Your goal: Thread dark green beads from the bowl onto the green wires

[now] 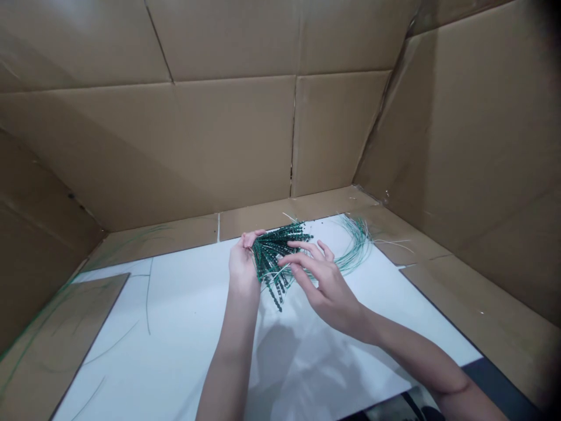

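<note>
My left hand [243, 264] is closed around the gathered end of a bunch of dark green beaded strands [274, 252]. From that grip the strands fan out to the right and downward, with one beaded tip hanging lowest. Over the fan's right side lies my right hand [329, 286], its fingers stretched out and apart, the fingertips touching or just above the strands. A thin pale strand passes near its fingertips; whether they touch it I cannot tell. Long, thin green wires or threads [360, 248] curve in a loose loop behind the right hand.
A white board [184, 327] covers the work surface, bordered by cardboard [473, 292]. Tall cardboard walls [228, 140] rise at the back and both sides. A brown cardboard piece [83, 316] lies at left, with stray green threads [149, 304] nearby. Something dark [403, 409] sits at the front edge.
</note>
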### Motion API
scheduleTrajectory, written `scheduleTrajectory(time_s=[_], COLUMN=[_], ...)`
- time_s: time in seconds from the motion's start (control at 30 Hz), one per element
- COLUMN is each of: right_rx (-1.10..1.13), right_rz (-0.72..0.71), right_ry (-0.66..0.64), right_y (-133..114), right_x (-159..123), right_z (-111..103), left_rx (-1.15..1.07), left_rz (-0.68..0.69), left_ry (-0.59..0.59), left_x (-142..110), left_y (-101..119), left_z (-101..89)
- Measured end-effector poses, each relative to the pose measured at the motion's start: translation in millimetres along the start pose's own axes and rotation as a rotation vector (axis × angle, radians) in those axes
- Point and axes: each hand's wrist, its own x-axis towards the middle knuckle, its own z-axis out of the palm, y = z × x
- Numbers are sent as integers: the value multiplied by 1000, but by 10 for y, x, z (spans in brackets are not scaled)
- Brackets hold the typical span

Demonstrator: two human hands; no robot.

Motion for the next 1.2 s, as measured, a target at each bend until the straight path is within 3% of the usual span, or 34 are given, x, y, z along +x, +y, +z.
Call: scheduleTrajectory(time_s=[0.23,0.47,0.67,0.9,1.2], right_rx=[-17,-243,-354,-156,-145], right_rz=[-9,-206,-214,-77,-119], right_ry=[160,359,365,254,272], right_y=[90,197,233,179,144], right_x=[37,56,87,98,60], right_z=[93,146,146,98,100], left_rx=[25,42,30,-13,89], left_rz=[24,-3,-5,-10,35], left_ry=[-27,-6,7,-9,-4], left_x=[6,-47,-69,-41,-60], left_y=[-32,-52,-47,-44,-42], left_z=[-14,29,50,18,44])
